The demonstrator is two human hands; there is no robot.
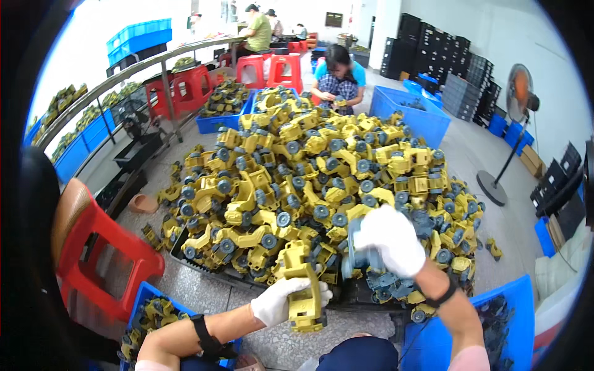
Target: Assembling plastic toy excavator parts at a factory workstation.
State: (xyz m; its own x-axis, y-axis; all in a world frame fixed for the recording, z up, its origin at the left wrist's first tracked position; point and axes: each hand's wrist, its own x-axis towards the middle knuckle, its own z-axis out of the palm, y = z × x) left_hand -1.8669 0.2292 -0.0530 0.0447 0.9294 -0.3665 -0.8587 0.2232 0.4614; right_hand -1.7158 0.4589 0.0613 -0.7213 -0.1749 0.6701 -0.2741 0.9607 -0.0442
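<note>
- While both gloved hands work low in the view, the left hand (279,301) is clenched around a yellow toy truck body (305,290); its long axis runs nearly upright, tilted slightly, one end pointing back toward the person.
- Just to the right and a little higher, the right hand (388,240) grips a grey toy part (357,255), fingers wrapped over it; the part lies just beside the yellow body's upper end, and this hand is the nearer to the heap.
- Beyond both hands a heap of yellow toy trucks (309,167) covers the floor; a blue bin (442,334) sits by the right forearm; a red stool (99,253) stands to the left.
</note>
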